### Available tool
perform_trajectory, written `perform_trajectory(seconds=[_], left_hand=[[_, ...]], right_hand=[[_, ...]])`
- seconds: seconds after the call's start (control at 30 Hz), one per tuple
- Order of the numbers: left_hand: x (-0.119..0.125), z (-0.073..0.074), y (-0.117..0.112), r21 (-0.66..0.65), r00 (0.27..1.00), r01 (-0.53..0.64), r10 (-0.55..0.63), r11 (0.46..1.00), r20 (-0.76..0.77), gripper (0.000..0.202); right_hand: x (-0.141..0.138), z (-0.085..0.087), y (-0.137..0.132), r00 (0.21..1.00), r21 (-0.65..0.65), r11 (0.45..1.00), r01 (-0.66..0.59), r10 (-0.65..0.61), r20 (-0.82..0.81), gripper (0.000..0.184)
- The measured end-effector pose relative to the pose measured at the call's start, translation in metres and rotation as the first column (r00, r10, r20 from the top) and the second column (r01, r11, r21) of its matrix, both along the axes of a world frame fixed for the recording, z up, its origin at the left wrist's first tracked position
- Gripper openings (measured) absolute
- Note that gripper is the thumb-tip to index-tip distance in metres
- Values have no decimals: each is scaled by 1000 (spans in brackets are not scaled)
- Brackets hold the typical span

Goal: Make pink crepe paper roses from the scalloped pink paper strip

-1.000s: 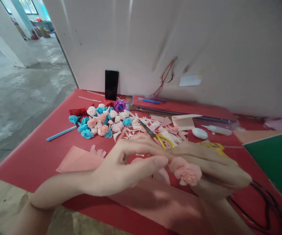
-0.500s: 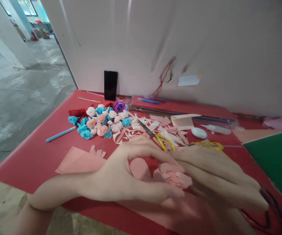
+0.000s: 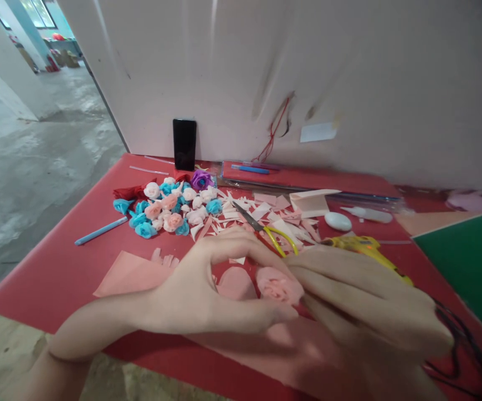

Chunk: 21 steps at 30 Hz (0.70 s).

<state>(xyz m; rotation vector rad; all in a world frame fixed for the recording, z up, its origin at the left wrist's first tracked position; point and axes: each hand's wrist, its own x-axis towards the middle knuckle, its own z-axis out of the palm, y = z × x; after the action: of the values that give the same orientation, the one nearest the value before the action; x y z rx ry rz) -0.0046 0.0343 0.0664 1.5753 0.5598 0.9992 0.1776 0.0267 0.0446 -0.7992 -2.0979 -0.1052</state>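
A pink paper rose (image 3: pixel 280 287) with curled, layered petals is between my two hands above the table front. My left hand (image 3: pixel 215 289) curves round it from the left, forefinger along its top and thumb below. On the other side my right hand (image 3: pixel 370 295) has its fingers at the rose's right edge; its thumb is hidden. A loose rounded pink petal (image 3: pixel 235 283) shows in the gap of my left hand. Just beyond the fingertips are yellow-handled scissors (image 3: pixel 261 227) lying on paper scraps (image 3: pixel 224 214). A pink paper sheet (image 3: pixel 291 353) lies under my hands.
Several finished paper roses (image 3: pixel 169 206) are heaped at left, near a blue pen (image 3: pixel 101 231) and a leaning phone (image 3: pixel 184 145). At right lie a yellow glue gun (image 3: pixel 361 248), a white oval object (image 3: pixel 338 221), a small bottle (image 3: pixel 372 214) and a green board (image 3: pixel 466 262).
The rose has shifted a little left and turned, so its spiral centre faces me more. My right hand's fingers have moved slightly left with it. The whole view has also shifted slightly.
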Motion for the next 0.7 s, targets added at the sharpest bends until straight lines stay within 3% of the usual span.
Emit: perform_trajectory(seconds=[0.17, 0.47, 0.7], left_hand=[[0, -6, 3, -124, 999, 33, -29, 992, 31, 8], [0, -8, 6, -200, 999, 35, -28, 979, 38, 6], [2, -7, 7, -145, 998, -33, 25, 989, -53, 7]], right_hand=[[-11, 14, -8, 998, -113, 993, -19, 12, -62, 23], [-12, 5, -7, 994, -182, 983, 22, -42, -105, 19], [-13, 7, -7, 990, -167, 984, 60, -80, -114, 18]])
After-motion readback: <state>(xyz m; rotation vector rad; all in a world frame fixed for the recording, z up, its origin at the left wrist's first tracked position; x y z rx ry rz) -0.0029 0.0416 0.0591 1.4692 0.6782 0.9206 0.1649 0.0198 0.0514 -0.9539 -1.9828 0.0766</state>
